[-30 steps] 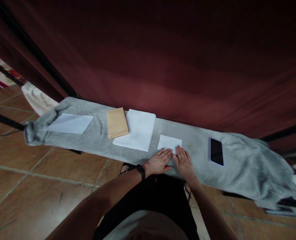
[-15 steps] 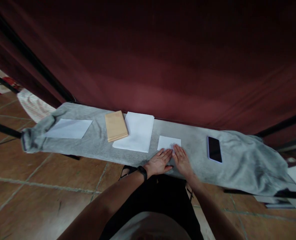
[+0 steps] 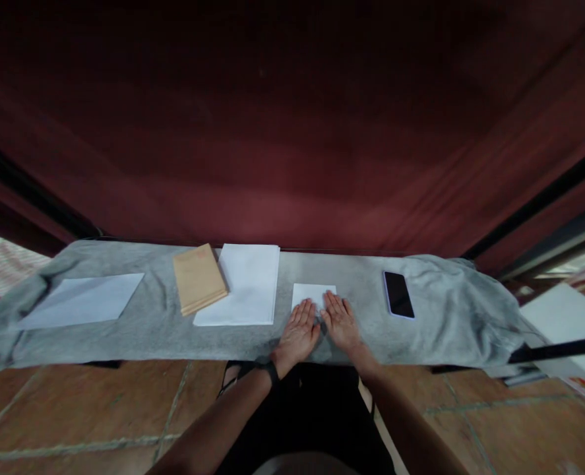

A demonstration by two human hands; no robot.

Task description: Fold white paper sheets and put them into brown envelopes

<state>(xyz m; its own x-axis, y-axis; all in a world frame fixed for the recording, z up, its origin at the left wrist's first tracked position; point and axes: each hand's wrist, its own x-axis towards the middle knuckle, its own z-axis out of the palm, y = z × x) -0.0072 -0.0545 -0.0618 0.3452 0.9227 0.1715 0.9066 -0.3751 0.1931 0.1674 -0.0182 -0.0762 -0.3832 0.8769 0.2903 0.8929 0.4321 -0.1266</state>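
No lettering, label, brand, number or sign can be read anywhere in the head view.

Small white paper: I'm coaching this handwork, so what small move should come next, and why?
Probably smooth outward with the right hand while the left hand steadies the small white paper: both hands lie flat, fingers over its near part.

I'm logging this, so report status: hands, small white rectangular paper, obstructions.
Left hand, right hand: palms down, touching small white rectangular paper. Paper on grey cloth, partly covered. Only hands overlap it; black-screened rectangular phone apart, rightward.
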